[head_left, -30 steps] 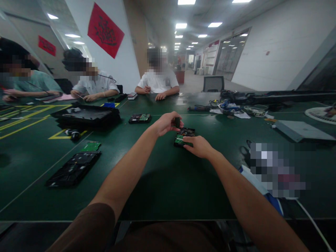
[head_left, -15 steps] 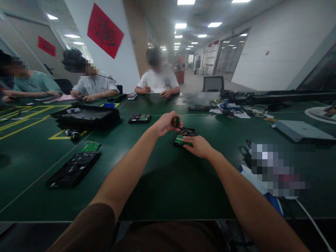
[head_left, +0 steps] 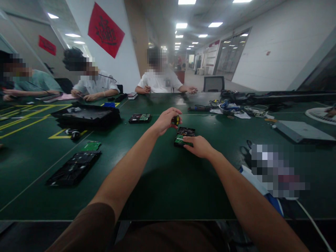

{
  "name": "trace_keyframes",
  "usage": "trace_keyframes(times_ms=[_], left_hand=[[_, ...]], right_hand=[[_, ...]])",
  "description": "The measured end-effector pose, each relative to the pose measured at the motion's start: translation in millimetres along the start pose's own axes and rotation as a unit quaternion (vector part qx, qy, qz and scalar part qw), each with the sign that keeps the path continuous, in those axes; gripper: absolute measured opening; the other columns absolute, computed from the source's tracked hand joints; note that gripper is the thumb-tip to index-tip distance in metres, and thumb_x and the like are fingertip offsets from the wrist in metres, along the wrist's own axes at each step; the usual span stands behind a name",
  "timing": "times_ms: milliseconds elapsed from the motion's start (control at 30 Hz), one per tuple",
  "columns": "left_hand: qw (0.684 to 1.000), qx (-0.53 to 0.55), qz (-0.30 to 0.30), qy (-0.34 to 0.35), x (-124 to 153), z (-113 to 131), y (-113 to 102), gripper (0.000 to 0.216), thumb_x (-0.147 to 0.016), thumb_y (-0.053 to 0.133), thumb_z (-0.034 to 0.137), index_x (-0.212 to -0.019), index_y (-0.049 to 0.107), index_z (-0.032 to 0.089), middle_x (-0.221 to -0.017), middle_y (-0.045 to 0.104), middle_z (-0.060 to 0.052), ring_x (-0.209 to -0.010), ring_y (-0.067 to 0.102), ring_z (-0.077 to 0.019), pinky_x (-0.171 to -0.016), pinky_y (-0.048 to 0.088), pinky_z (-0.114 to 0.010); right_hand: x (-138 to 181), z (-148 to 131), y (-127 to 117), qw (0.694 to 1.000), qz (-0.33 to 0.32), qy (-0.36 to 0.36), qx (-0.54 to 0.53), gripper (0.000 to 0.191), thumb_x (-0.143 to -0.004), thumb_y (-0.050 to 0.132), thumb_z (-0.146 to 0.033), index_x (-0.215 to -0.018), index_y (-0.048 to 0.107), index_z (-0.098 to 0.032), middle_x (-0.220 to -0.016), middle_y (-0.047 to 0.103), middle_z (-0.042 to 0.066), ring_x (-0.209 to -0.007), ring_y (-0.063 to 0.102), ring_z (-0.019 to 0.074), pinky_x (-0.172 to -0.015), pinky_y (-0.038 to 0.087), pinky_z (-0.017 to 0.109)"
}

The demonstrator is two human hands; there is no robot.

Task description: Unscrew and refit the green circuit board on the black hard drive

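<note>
My left hand (head_left: 166, 121) is closed round the black and yellow handle of a screwdriver (head_left: 176, 120); its shaft is too hard to make out. It is held just above the far edge of a small black device (head_left: 187, 131) that has a green circuit board (head_left: 179, 140) at its near end. My right hand (head_left: 200, 145) grips the device's near right side, with fingers over the board and the thumb at the edge. The device lies on the green table (head_left: 162, 185).
To the left are a black casing (head_left: 75, 168), a loose green board (head_left: 91, 146), a stack of black trays (head_left: 86, 117) and another opened device (head_left: 140, 118). On the right lie a grey metal box (head_left: 304, 131) and cables (head_left: 229, 106). Several people sit across the table.
My left hand has lifted slightly with the screwdriver, away from the device. My right hand has stayed in place. The person opposite has stretched an arm out to the side.
</note>
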State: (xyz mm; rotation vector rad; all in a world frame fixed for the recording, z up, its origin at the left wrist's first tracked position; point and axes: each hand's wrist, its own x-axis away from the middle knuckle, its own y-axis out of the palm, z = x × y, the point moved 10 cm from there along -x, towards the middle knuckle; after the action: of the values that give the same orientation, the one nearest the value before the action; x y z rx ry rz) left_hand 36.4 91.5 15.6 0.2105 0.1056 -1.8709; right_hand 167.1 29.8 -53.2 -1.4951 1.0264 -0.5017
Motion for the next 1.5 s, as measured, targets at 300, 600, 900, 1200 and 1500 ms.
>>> trace_keyframes(times_ms=[300, 600, 900, 1200, 1500], left_hand=[[0.991, -0.093, 0.018, 0.093, -2, 5, 2, 0.022, -0.090, 0.069, 0.041, -0.090, 0.067, 0.019, -0.076, 0.060, 0.000, -0.065, 0.055, -0.0096, -0.051, 0.043, -0.017], [0.975, -0.180, 0.021, 0.130, 3, 19, 2, 0.025, -0.089, 0.072, 0.031, -0.110, 0.067, 0.018, -0.081, 0.064, -0.001, -0.068, 0.058, -0.0110, -0.055, 0.048, -0.019], [0.942, -0.256, 0.040, 0.214, 1, 18, -3, 0.022, -0.098, 0.054, 0.022, -0.116, 0.067, 0.019, -0.110, 0.068, -0.008, -0.087, 0.065, -0.0143, -0.061, 0.053, -0.020], [0.939, -0.256, 0.052, 0.224, 2, 20, -7, 0.025, -0.097, 0.059, 0.030, -0.116, 0.071, 0.019, -0.104, 0.072, -0.007, -0.075, 0.066, -0.0135, -0.052, 0.049, -0.019], [0.969, -0.160, 0.056, 0.180, -1, 16, -10, 0.035, -0.080, 0.082, 0.030, -0.100, 0.057, 0.017, -0.093, 0.074, -0.007, -0.075, 0.067, -0.0138, -0.053, 0.050, -0.019]], right_hand=[[0, -2, -1, 1.000, -0.002, 0.001, -0.004, 0.038, -0.094, 0.067, -0.036, -0.131, 0.071, -0.033, -0.137, 0.069, 0.000, -0.125, 0.066, 0.0261, -0.111, 0.051, 0.040], [-1, 1, 1, 1.000, -0.006, 0.001, 0.000, 0.037, -0.095, 0.065, -0.038, -0.131, 0.071, -0.032, -0.139, 0.068, 0.001, -0.126, 0.066, 0.0266, -0.111, 0.050, 0.042], [-1, 0, 2, 1.000, -0.012, 0.004, 0.008, 0.038, -0.096, 0.065, -0.039, -0.132, 0.070, -0.031, -0.141, 0.067, 0.001, -0.127, 0.065, 0.0265, -0.111, 0.050, 0.041], [-1, 1, 2, 1.000, -0.009, 0.007, 0.007, 0.038, -0.095, 0.066, -0.038, -0.132, 0.070, -0.033, -0.139, 0.068, 0.001, -0.126, 0.066, 0.0275, -0.111, 0.050, 0.042], [-1, 2, 3, 1.000, -0.010, 0.009, 0.006, 0.037, -0.095, 0.065, -0.039, -0.131, 0.071, -0.032, -0.139, 0.068, 0.000, -0.125, 0.067, 0.0266, -0.111, 0.050, 0.041]])
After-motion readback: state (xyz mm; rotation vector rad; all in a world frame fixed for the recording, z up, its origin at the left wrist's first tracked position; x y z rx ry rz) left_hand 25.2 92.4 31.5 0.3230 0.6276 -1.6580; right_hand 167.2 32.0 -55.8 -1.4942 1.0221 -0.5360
